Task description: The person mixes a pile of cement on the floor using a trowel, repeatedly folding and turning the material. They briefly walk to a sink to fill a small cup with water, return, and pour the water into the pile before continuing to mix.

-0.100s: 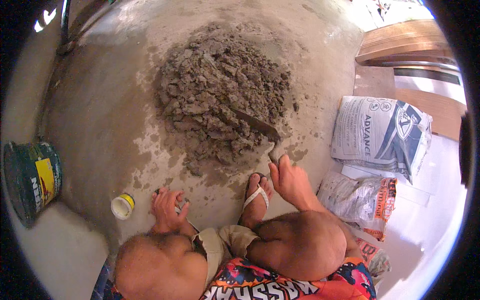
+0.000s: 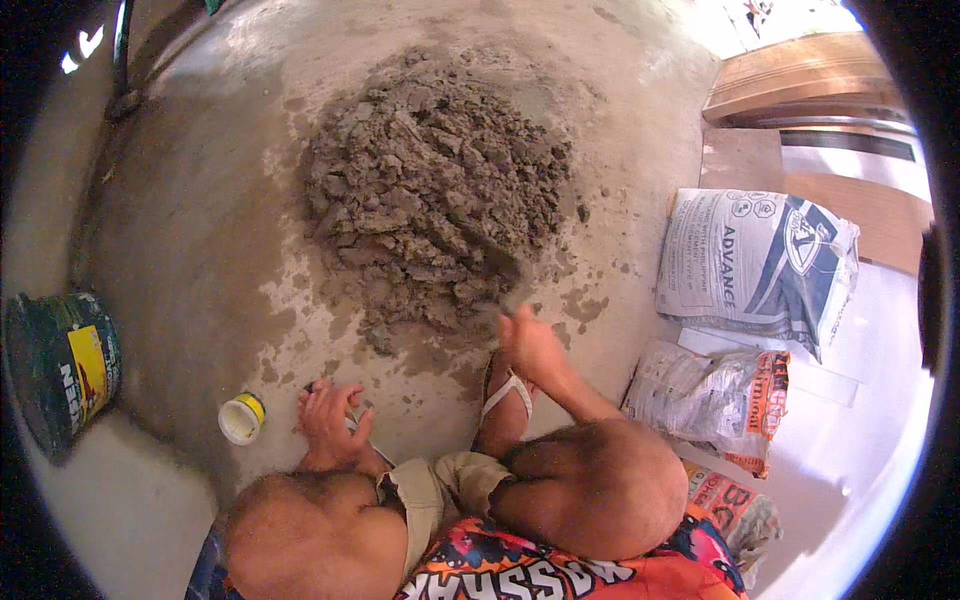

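A heap of wet grey mortar (image 2: 430, 170) lies on the concrete floor in front of me. My right hand (image 2: 532, 342) is closed round the handle of a trowel (image 2: 502, 258) at the heap's near right edge. The dark trowel blade is partly sunk in the mortar, so its full outline is hidden. My left hand (image 2: 330, 418) hangs by my left foot with its fingers loosely stretched, holding nothing. Just left of that hand sits a small white tub (image 2: 241, 418) with a yellow band.
A dark green bucket (image 2: 62, 370) with a yellow label stands at the far left. To the right are a grey-and-blue cement bag (image 2: 755, 265) and a crumpled plastic bag (image 2: 705, 400). Wooden boards (image 2: 800, 80) lean at the back right. My sandalled right foot (image 2: 503, 405) is below the heap.
My right hand has moved left with the trowel, and the blade now sits lower and deeper in the mortar's near right side. My left hand stays by my foot.
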`<state>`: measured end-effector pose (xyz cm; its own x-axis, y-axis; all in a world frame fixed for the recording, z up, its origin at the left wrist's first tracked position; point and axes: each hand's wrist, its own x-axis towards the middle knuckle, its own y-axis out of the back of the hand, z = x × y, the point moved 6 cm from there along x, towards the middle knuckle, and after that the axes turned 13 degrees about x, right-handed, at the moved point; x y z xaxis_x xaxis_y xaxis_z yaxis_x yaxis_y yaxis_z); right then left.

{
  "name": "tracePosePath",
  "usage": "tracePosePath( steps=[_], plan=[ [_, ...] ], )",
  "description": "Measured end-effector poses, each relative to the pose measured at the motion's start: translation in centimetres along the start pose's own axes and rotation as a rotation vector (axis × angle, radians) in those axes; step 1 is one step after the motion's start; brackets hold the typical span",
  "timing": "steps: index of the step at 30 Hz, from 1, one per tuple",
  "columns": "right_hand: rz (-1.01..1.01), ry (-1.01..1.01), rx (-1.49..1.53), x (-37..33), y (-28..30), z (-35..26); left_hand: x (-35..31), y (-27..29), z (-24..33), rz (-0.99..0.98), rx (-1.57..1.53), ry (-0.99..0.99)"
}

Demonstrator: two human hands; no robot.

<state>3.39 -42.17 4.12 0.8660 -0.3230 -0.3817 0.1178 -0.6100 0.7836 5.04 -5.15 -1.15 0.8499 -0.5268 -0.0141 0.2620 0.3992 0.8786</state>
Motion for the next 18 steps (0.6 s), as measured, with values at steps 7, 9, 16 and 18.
tracePosePath(
  steps=[7, 9, 16, 18],
  plan=[
    [-0.033, 0.077, -0.057, 1.5, 5.9, -4.8, -0.6, 1.2, -1.5, -0.088, 0.047, 0.104],
    [-0.028, 0.008, -0.051, 0.6, 6.2, -5.5, -2.2, 1.4, -2.6, -0.104, 0.01, 0.171],
    [-0.005, 0.082, -0.012, 3.3, 5.9, -1.0, -2.2, -2.0, -1.1, -0.09, -0.057, 0.066],
    [-0.023, 0.052, -0.029, 1.9, 7.6, -3.5, -2.4, 0.1, -2.1, -0.058, 0.041, 0.096]
  ],
)
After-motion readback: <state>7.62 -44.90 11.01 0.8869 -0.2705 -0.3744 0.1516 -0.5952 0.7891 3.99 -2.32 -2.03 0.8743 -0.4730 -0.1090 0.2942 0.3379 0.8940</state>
